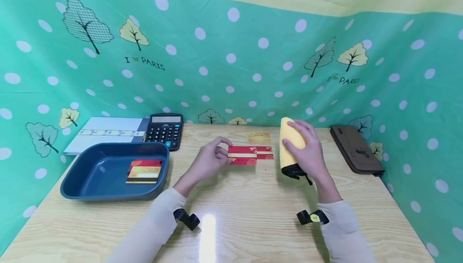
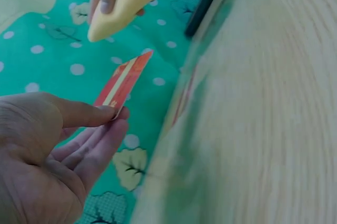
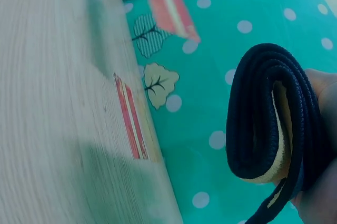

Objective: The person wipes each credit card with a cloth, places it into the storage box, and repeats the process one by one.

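Between thumb and fingertips my left hand (image 1: 211, 159) pinches a red card (image 1: 241, 150) with a pale stripe, raised above the table in the left wrist view. My right hand (image 1: 312, 152) grips a rolled yellow cloth (image 1: 289, 146) with dark edging. Seen from its end in the right wrist view, the cloth (image 3: 247, 124) shows several folded layers and a loose dark end. A second red card (image 1: 267, 153) lies on the table behind the held one, partly hidden by it in the head view. Just beyond is a gold card (image 1: 258, 137).
At the left stands a blue basin (image 1: 108, 197) with a red card and a gold card (image 1: 142, 172) inside. Behind it are a black calculator (image 1: 164, 132) and a pale blue-and-white folder (image 1: 110, 128). A brown zipped case (image 1: 356, 148) lies at the right.
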`<move>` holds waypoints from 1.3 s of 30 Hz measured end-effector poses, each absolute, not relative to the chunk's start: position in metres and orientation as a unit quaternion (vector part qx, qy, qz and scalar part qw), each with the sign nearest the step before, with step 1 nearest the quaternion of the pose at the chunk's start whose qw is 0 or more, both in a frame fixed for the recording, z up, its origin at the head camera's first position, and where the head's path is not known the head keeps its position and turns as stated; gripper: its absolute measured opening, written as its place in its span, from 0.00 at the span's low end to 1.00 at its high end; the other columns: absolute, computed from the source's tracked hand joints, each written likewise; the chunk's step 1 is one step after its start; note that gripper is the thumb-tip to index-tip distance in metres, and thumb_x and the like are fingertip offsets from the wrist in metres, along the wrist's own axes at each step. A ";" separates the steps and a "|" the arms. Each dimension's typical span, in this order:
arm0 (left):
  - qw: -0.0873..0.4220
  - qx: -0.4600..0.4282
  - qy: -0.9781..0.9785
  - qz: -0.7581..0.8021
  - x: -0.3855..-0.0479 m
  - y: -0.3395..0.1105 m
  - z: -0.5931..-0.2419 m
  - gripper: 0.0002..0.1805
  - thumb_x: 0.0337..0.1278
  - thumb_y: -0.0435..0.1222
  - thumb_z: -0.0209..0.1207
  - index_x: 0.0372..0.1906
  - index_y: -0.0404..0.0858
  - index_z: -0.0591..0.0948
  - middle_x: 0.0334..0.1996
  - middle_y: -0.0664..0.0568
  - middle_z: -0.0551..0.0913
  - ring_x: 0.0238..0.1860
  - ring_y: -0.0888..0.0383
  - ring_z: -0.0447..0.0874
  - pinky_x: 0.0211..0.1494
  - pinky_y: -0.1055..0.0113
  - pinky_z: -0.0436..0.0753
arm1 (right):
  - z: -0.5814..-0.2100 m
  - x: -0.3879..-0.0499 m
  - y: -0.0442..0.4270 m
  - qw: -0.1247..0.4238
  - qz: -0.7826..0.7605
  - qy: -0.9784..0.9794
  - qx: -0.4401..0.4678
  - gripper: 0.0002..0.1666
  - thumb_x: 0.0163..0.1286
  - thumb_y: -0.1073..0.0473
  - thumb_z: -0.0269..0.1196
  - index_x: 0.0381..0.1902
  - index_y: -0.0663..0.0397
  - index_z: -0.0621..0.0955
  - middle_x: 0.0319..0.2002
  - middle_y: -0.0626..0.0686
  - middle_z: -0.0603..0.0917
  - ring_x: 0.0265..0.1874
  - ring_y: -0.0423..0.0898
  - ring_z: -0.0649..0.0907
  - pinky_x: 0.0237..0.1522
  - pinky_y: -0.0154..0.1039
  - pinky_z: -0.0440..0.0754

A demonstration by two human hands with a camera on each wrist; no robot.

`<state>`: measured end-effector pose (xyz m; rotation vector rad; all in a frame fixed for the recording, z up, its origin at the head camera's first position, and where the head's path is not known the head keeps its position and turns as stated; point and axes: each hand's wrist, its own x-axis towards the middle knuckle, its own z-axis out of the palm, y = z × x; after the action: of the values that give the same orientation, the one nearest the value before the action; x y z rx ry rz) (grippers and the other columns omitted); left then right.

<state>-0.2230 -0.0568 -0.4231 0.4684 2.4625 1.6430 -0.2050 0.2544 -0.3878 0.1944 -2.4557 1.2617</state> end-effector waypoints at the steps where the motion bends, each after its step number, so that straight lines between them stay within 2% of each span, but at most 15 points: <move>1: 0.068 0.152 0.818 0.551 -0.222 -0.061 -0.420 0.24 0.58 0.24 0.68 0.57 0.44 0.79 0.38 0.49 0.90 0.39 0.58 0.91 0.44 0.64 0.91 | -0.388 -0.204 0.252 0.184 0.448 -0.872 0.072 0.33 0.70 0.57 0.70 0.71 0.41 0.77 0.75 0.54 0.68 0.60 0.55 0.74 0.47 0.34 0.75; 5: 0.049 0.143 0.811 0.565 -0.220 -0.075 -0.412 0.24 0.61 0.27 0.67 0.61 0.44 0.77 0.39 0.48 0.91 0.41 0.57 0.92 0.45 0.64 0.92 | -0.387 -0.201 0.243 0.180 0.453 -0.869 0.085 0.32 0.69 0.57 0.71 0.70 0.41 0.78 0.75 0.52 0.69 0.65 0.55 0.74 0.50 0.34 0.75; 11: 0.030 0.130 0.793 0.594 -0.218 -0.085 -0.404 0.25 0.63 0.28 0.67 0.63 0.45 0.78 0.43 0.45 0.91 0.44 0.55 0.92 0.47 0.65 0.92 | -0.386 -0.197 0.228 0.183 0.449 -0.868 0.106 0.31 0.68 0.58 0.72 0.68 0.43 0.79 0.74 0.51 0.70 0.75 0.56 0.68 0.54 0.39 0.75; 13: 0.026 0.125 0.790 0.599 -0.217 -0.086 -0.403 0.25 0.63 0.28 0.67 0.64 0.45 0.78 0.44 0.45 0.91 0.44 0.55 0.92 0.48 0.66 0.92 | -0.385 -0.194 0.222 0.184 0.446 -0.869 0.112 0.31 0.67 0.59 0.72 0.68 0.43 0.80 0.74 0.51 0.71 0.73 0.55 0.70 0.53 0.41 0.75; 20: 0.002 0.120 0.772 0.625 -0.218 -0.087 -0.402 0.27 0.62 0.26 0.68 0.66 0.41 0.79 0.46 0.40 0.91 0.45 0.52 0.93 0.49 0.67 0.92 | -0.385 -0.185 0.204 0.186 0.427 -0.873 0.144 0.32 0.66 0.59 0.73 0.68 0.41 0.80 0.74 0.49 0.71 0.57 0.52 0.79 0.45 0.39 0.79; 24: 0.001 0.119 0.763 0.636 -0.218 -0.086 -0.400 0.27 0.62 0.26 0.67 0.66 0.41 0.79 0.48 0.39 0.90 0.47 0.50 0.93 0.50 0.66 0.92 | -0.384 -0.181 0.195 0.189 0.420 -0.873 0.162 0.33 0.65 0.60 0.73 0.67 0.41 0.80 0.73 0.49 0.71 0.57 0.52 0.80 0.42 0.39 0.82; 31: 0.010 0.125 0.747 0.653 -0.216 -0.085 -0.401 0.28 0.63 0.26 0.67 0.67 0.42 0.79 0.49 0.37 0.89 0.49 0.48 0.92 0.52 0.65 0.91 | -0.390 -0.179 0.184 0.197 0.404 -0.874 0.182 0.33 0.64 0.60 0.74 0.67 0.40 0.80 0.73 0.49 0.72 0.64 0.51 0.79 0.45 0.41 0.82; 39: 0.025 0.147 0.717 0.681 -0.213 -0.078 -0.404 0.28 0.64 0.27 0.66 0.68 0.38 0.77 0.49 0.37 0.90 0.46 0.53 0.93 0.52 0.64 0.92 | -0.397 -0.178 0.175 0.191 0.384 -0.884 0.186 0.33 0.63 0.58 0.74 0.66 0.39 0.80 0.72 0.49 0.73 0.59 0.52 0.82 0.41 0.41 0.80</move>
<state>-0.2129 -0.0778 -0.4039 0.4555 2.2165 2.1057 -0.1778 0.1752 -0.3969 0.5220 -2.4826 1.0784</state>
